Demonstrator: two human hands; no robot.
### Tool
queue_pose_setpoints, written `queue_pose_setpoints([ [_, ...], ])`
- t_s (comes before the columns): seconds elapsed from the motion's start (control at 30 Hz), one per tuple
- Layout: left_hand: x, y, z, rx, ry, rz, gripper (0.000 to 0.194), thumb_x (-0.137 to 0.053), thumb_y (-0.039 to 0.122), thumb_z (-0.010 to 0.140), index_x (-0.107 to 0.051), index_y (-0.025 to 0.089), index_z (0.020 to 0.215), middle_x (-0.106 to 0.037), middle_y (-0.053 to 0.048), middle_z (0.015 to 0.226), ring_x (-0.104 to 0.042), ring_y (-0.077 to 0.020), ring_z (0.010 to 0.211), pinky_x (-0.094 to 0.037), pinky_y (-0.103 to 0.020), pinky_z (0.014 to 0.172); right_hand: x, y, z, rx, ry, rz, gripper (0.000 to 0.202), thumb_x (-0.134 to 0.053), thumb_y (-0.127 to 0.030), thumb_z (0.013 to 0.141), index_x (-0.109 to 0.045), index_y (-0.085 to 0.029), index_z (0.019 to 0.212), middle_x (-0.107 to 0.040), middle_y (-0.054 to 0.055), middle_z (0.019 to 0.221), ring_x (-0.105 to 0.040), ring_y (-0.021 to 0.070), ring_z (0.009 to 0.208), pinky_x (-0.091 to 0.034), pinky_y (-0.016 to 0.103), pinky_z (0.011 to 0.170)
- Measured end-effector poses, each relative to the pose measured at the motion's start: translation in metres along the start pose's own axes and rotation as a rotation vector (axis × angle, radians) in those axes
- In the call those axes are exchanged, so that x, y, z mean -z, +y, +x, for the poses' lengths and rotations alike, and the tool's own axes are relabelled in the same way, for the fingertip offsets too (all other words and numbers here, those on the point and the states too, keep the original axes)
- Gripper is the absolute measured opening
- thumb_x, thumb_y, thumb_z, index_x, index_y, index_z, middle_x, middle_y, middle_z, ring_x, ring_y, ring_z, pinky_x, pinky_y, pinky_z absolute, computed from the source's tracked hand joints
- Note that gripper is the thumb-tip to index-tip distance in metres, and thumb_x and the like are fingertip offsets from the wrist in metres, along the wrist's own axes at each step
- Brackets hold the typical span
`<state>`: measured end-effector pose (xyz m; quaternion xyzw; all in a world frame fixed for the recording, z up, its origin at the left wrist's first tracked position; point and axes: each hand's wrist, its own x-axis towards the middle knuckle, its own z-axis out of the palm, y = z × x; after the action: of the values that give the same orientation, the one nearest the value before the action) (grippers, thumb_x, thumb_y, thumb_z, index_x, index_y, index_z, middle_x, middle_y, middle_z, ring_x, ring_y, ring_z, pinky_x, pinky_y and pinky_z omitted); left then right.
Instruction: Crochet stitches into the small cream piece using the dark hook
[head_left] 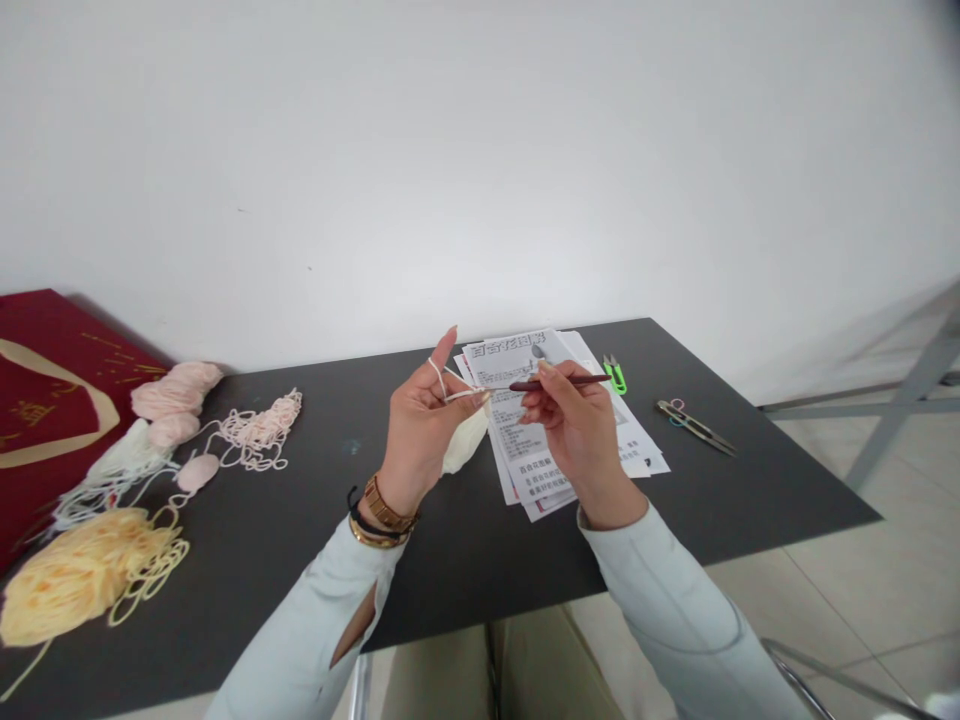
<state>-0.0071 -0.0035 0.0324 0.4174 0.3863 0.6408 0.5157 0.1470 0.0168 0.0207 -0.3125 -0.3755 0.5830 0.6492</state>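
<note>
At the centre of the frame is a slim hook with a dark reddish-brown handle and a thin metal shaft (589, 379), pinched in my right grip (577, 425); its shaft reaches left to the white yarn strand (461, 394) that my left grip (420, 425) pinches, with the strand looped round my raised index finger; a cream, rounded soft piece (466, 440) shows just below those left fingers; behind my right grip lie overlapping white printed paper sheets (536, 465), with green-handled small snips (617, 377) at their upper right and slender metal scissors (697, 428) farther right; at the left of the frame, a fluffy yellow yarn skein (82, 575), pale pink yarn balls (180, 388) and a dark red bag (56, 345) rest on the black table (300, 550).
</note>
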Motion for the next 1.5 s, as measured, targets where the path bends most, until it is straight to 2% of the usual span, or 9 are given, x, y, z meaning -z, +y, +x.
queue_pose_setpoints([
  [0.23,-0.014,-0.013,-0.008,-0.028,0.107,-0.143,0.075,-0.083,0.014,0.065,-0.058,0.028,0.134,-0.065,0.009,0.067,-0.060,-0.0078,0.066,-0.049,-0.022,0.071,-0.007,0.004,-0.007,0.065,-0.037,-0.003,0.021,-0.079,-0.034,0.075,-0.066,-0.018,0.074,-0.074,-0.001,0.061,-0.067,0.0108,0.046,-0.059,0.019,0.047],
  [0.4,-0.019,-0.013,-0.011,0.052,0.185,-0.258,0.081,-0.083,0.010,0.062,-0.054,0.019,0.138,-0.065,0.009,0.062,-0.059,-0.0062,0.062,-0.047,-0.020,0.071,-0.007,0.014,-0.019,0.417,-0.026,-0.258,0.003,-0.073,-0.022,0.082,-0.073,-0.023,0.085,-0.076,0.000,0.072,-0.072,0.0142,0.060,-0.063,0.026,0.059],
  [0.6,-0.011,-0.003,-0.003,0.207,0.113,-0.364,0.080,-0.077,0.006,0.062,-0.053,0.017,0.138,-0.065,0.007,0.062,-0.060,-0.0075,0.060,-0.045,-0.020,0.065,0.003,0.016,-0.023,0.885,-0.274,-0.624,0.041,-0.069,-0.005,0.078,-0.074,-0.033,0.108,-0.078,0.004,0.102,-0.073,0.0204,0.089,-0.062,0.036,0.076],
  [0.73,-0.006,0.008,0.000,0.265,0.003,-0.361,0.077,-0.078,0.005,0.061,-0.057,0.018,0.134,-0.069,0.005,0.064,-0.062,-0.0089,0.059,-0.046,-0.021,0.063,0.001,0.014,-0.019,0.715,-0.202,-0.416,0.030,-0.070,-0.008,0.081,-0.077,-0.031,0.098,-0.078,0.002,0.094,-0.074,0.0175,0.084,-0.062,0.032,0.075],
  [0.93,-0.008,0.001,-0.003,0.063,-0.001,-0.212,0.080,-0.083,0.010,0.063,-0.055,0.021,0.137,-0.067,0.007,0.063,-0.060,-0.0071,0.059,-0.047,-0.021,0.066,-0.003,0.016,-0.012,0.324,-0.085,-0.153,0.008,-0.072,-0.025,0.083,-0.076,-0.023,0.090,-0.078,0.000,0.074,-0.073,0.0153,0.059,-0.063,0.027,0.056],
  [1.03,-0.011,-0.007,-0.003,0.026,0.110,-0.212,0.078,-0.082,0.009,0.062,-0.057,0.017,0.135,-0.065,0.007,0.061,-0.060,-0.0070,0.058,-0.047,-0.020,0.065,-0.001,0.018,-0.016,0.495,-0.049,-0.357,0.010,-0.072,-0.019,0.082,-0.077,-0.023,0.090,-0.078,0.003,0.081,-0.073,0.0167,0.065,-0.064,0.030,0.061],
  [1.1,-0.012,-0.008,-0.002,0.069,0.157,-0.269,0.077,-0.080,0.006,0.061,-0.057,0.014,0.134,-0.067,0.006,0.060,-0.062,-0.0075,0.059,-0.047,-0.019,0.064,0.001,0.018,-0.020,0.769,-0.185,-0.569,0.024,-0.067,-0.011,0.083,-0.077,-0.026,0.099,-0.078,0.006,0.093,-0.074,0.0196,0.082,-0.063,0.034,0.073],
  [1.27,-0.007,0.006,0.001,0.271,0.035,-0.396,0.062,-0.075,0.003,0.062,-0.064,0.012,0.122,-0.073,-0.001,0.067,-0.065,-0.0094,0.060,-0.049,-0.019,0.061,0.006,0.018,-0.023,0.933,-0.308,-0.647,0.043,-0.062,-0.004,0.083,-0.071,-0.031,0.116,-0.076,0.007,0.107,-0.072,0.0202,0.094,-0.061,0.035,0.080],
  [1.5,0.001,0.021,0.001,0.297,-0.038,-0.350,0.063,-0.078,0.001,0.061,-0.065,0.012,0.122,-0.072,-0.001,0.065,-0.065,-0.0103,0.057,-0.050,-0.021,0.061,-0.005,0.018,-0.016,0.336,-0.180,-0.076,0.011,-0.074,-0.023,0.081,-0.078,-0.029,0.090,-0.078,0.000,0.088,-0.074,0.0137,0.073,-0.063,0.022,0.059],
])
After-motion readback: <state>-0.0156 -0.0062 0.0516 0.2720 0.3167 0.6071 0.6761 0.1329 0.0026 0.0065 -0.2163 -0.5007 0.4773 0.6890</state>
